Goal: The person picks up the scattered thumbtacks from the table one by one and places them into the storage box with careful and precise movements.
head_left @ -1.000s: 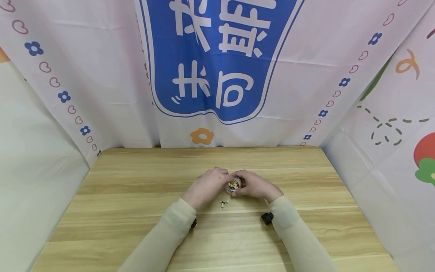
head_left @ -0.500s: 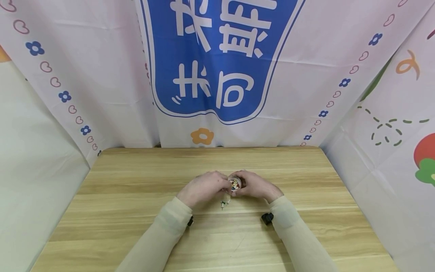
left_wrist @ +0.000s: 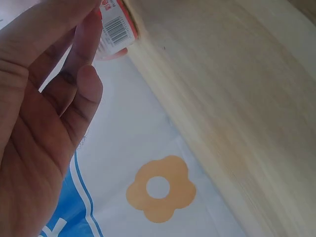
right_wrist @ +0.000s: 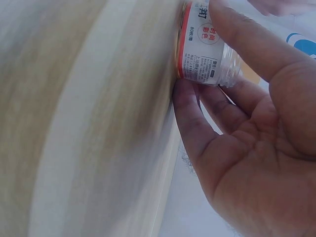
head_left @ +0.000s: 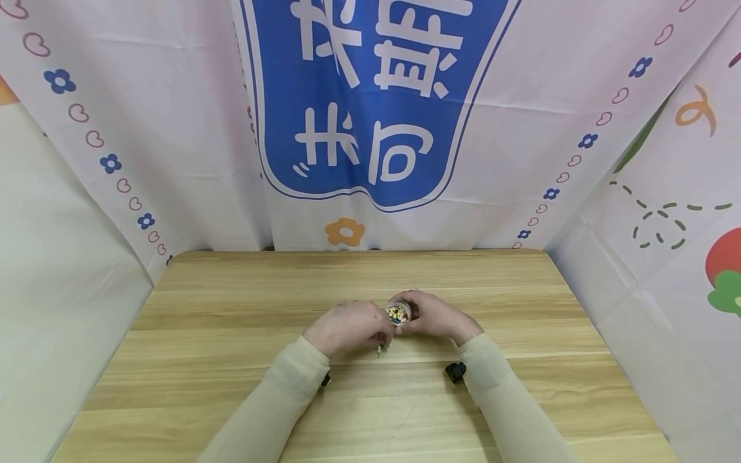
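Pushpin jar (head_left: 398, 313): light, rigid, slick plastic. Right hand (head_left: 431, 316) fingers wrap its labelled wall; left hand (head_left: 347, 326), at 9 o'clock, fingers curled, contents unclear.

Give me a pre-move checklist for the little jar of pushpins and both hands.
1. Jar stands upright on the table: ok.
2. Right hand grips the jar, fingers round its labelled wall: ok.
3. Jar mouth uncovered, coloured pins visible inside: ok.
4. Left hand is down at the loose pins on the table in front of the jar: ok.
5. Left hand holds a pin: cannot tell, fingertips hidden.
6. How many loose pins remain: cannot tell, too small.
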